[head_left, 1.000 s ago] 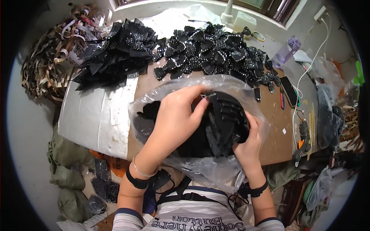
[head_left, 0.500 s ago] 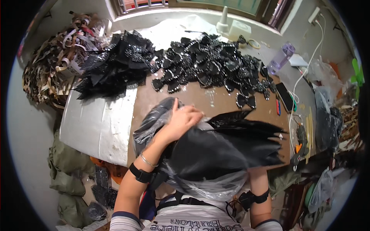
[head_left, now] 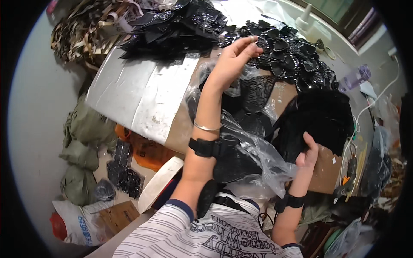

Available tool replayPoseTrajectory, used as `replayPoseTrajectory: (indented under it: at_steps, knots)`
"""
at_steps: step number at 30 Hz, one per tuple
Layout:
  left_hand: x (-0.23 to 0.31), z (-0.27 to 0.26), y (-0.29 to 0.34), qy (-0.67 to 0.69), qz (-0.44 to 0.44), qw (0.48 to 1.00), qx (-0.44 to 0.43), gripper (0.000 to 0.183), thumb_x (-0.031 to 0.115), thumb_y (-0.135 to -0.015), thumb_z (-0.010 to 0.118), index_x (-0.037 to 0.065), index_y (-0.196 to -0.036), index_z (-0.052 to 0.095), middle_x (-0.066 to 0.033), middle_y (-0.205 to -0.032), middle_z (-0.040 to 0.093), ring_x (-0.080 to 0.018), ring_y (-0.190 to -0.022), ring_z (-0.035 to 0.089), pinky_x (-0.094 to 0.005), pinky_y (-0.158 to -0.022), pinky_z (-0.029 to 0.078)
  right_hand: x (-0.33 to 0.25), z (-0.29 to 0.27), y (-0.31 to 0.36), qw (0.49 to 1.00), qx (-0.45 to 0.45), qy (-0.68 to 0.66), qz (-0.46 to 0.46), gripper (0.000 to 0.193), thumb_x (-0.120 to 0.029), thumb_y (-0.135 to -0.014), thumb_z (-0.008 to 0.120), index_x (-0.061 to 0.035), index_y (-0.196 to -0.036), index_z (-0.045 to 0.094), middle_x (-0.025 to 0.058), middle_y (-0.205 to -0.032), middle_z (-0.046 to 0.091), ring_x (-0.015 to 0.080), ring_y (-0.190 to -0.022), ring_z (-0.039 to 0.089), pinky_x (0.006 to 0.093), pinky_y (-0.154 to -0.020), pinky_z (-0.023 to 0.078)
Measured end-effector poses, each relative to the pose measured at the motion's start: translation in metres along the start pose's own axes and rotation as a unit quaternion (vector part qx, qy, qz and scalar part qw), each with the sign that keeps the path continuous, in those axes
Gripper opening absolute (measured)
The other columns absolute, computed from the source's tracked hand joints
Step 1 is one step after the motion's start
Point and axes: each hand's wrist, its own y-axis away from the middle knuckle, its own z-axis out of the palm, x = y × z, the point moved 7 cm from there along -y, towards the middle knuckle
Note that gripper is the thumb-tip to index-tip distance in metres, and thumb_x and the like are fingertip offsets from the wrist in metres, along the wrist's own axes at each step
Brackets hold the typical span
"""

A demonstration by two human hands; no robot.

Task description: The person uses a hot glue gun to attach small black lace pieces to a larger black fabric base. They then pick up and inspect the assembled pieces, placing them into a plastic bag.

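A clear plastic bag lies crumpled across the table before me, with black cloth and a black lace-patterned piece in and under it. My left hand is over the bag's far end, thumb and fingers drawn together; whatever may be between them is too small to make out. On the right, my right hand grips a bundle of black fabric pieces, thumb on the near side and the other fingers hidden behind the cloth. Past my left hand lies a heap of black sequined bows.
A pile of black pointed fabric lies at the far left of the table. Paper-like strips are heaped beyond its left edge. A purple bottle, a white cable and hand tools are on the right.
My left hand has moved away from me, toward the bows. The black fabric in my right hand has lifted and turned upward, apart from the bag. The view has tilted and shifted.
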Motion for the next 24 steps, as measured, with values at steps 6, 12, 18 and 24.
replayPoseTrajectory:
  at_steps: [6, 12, 18, 24]
  knots:
    - [0.082, -0.016, 0.079, -0.081, 0.229, 0.951, 0.194, 0.028, 0.012, -0.099, 0.051, -0.005, -0.120, 0.057, -0.0148, -0.112, 0.064, -0.0211, -0.100, 0.064, -0.0331, -0.091, 0.049, 0.006, -0.008, 0.004, 0.993, -0.086, -0.080, -0.014, 0.045, -0.011, -0.084, 0.067, 0.0008, -0.126, 0.055, 0.0163, -0.126, 0.060, 0.0356, -0.118, 0.055, 0.0516, -0.107, 0.039]
    - [0.066, -0.031, 0.272, -0.237, 0.033, 0.894, 0.378, 0.011, 0.009, -0.093, 0.045, 0.006, -0.103, 0.041, -0.0039, -0.089, 0.042, -0.0104, -0.070, 0.040, -0.0233, -0.063, 0.035, 0.013, -0.029, -0.003, 0.990, -0.092, -0.101, -0.018, 0.042, -0.013, -0.083, 0.067, -0.0014, -0.123, 0.058, 0.0130, -0.120, 0.063, 0.0324, -0.112, 0.058, 0.0486, -0.103, 0.043]
    - [0.035, -0.008, 0.313, -0.094, -0.353, 0.889, -0.276, 0.025, 0.001, -0.085, 0.047, -0.002, -0.101, 0.065, -0.0134, -0.086, 0.068, -0.0174, -0.076, 0.063, -0.0290, -0.072, 0.049, 0.007, -0.020, 0.002, 0.992, -0.095, -0.044, -0.065, 0.044, -0.012, -0.080, 0.067, -0.0044, -0.122, 0.059, 0.0093, -0.122, 0.063, 0.0300, -0.113, 0.057, 0.0469, -0.104, 0.041]
    - [0.123, -0.005, 0.227, -0.059, -0.166, 0.877, -0.448, 0.039, 0.028, -0.091, 0.065, -0.002, -0.115, 0.065, -0.0159, -0.102, 0.070, -0.0271, -0.086, 0.069, -0.0342, -0.072, 0.055, 0.005, -0.027, 0.005, 0.995, -0.060, -0.047, -0.069, 0.045, -0.012, -0.078, 0.069, -0.0047, -0.121, 0.060, 0.0083, -0.117, 0.064, 0.0284, -0.110, 0.058, 0.0452, -0.102, 0.043]
